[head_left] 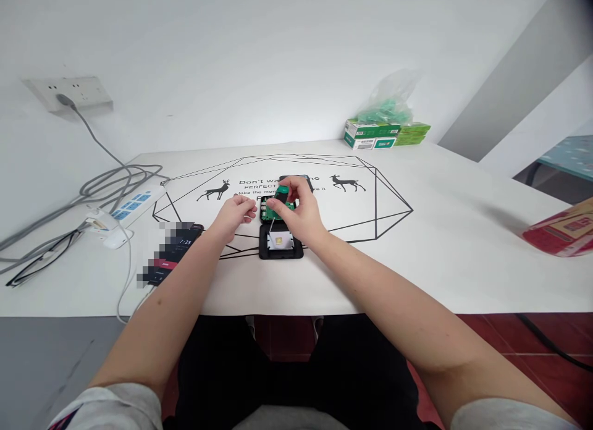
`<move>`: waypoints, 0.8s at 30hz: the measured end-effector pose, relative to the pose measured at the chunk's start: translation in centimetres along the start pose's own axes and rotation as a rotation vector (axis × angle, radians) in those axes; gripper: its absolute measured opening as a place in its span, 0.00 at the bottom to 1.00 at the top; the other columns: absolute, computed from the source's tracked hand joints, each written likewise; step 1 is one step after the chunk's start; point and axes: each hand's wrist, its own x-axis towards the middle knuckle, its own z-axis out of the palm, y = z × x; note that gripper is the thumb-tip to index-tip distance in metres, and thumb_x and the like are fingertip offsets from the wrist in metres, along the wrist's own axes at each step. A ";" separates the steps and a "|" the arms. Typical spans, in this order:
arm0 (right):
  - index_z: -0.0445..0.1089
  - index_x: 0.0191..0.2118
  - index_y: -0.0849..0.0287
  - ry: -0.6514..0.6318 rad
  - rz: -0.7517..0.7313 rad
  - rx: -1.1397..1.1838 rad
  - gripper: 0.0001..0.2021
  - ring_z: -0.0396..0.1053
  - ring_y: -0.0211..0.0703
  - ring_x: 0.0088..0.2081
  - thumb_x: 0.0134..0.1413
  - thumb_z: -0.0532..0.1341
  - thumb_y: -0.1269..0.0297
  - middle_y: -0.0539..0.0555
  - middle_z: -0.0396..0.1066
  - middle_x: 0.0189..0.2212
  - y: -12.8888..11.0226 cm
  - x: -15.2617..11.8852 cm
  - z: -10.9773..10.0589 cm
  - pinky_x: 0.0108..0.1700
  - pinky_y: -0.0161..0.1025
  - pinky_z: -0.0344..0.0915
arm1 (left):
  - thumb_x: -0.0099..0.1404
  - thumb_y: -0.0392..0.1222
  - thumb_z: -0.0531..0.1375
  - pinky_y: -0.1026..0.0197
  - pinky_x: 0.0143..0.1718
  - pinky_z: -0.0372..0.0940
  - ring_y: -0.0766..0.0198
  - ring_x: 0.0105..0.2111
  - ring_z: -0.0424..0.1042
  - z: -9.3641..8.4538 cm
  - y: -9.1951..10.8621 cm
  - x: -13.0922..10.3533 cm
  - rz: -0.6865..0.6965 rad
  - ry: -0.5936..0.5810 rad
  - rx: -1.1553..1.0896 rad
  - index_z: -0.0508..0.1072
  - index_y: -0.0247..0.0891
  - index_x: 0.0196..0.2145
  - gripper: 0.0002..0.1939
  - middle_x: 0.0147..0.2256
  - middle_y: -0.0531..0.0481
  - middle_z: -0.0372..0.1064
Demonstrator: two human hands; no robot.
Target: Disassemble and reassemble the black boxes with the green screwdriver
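2 bare hands over a white table (445,232), apart from each other, with the small black case between and under them.

right hand (299,210): thumb and fingers closed around the handle of a screwdriver (283,191), green at the top end, black below. tool tilted, thin shaft pointing down toward the near side of the work; cannot tell whether its tip touches anything.

left hand (237,215): fingers loosely curled, just beside the left edge of the case; cannot tell whether anything small is pinched in it.

under the right hand: green circuit board (267,214) seated in a black case (263,252), board partly hidden by the fingers. nearer part of the case carries a silvery plate (286,241) with a gold-coloured square (278,240) on it. behind the right hand, a dark flat piece (288,178), mostly covered.

left of the left forearm: a phone (185,248), partly pixelated, display reading 7:25. farther left, a white power strip (143,201) with blue sockets, grey cable (99,139) looped near it, eyeglasses (44,257).

far right back: green and white boxes (373,131), clear plastic bag (391,96) on top. right edge: red package (563,232).
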 end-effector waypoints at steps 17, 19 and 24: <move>0.65 0.48 0.49 -0.061 0.105 0.213 0.15 0.70 0.41 0.41 0.63 0.69 0.54 0.51 0.72 0.44 -0.4 0.3 1.4 0.37 0.40 0.69 | 0.54 0.45 0.70 0.59 0.35 0.65 0.63 0.31 0.71 0.1 -0.2 -0.1 0.064 -0.034 0.113 0.74 0.39 0.28 0.10 0.31 0.50 0.74; 0.65 0.47 0.49 -0.045 0.110 0.184 0.14 0.67 0.40 0.40 0.62 0.69 0.55 0.50 0.71 0.43 -0.5 0.4 1.4 0.35 0.39 0.67 | 0.56 0.47 0.70 0.59 0.35 0.66 0.63 0.30 0.71 0.2 -0.2 -0.2 0.088 -0.066 0.135 0.73 0.40 0.28 0.12 0.31 0.50 0.74; 0.64 0.51 0.48 -0.067 0.115 0.162 0.18 0.67 0.40 0.39 0.60 0.70 0.57 0.50 0.69 0.44 0.0 0.2 1.4 0.37 0.40 0.69 | 0.62 0.54 0.71 0.57 0.37 0.67 0.62 0.31 0.72 0.1 -0.3 -0.3 0.150 -0.183 0.172 0.75 0.40 0.33 0.16 0.33 0.48 0.75</move>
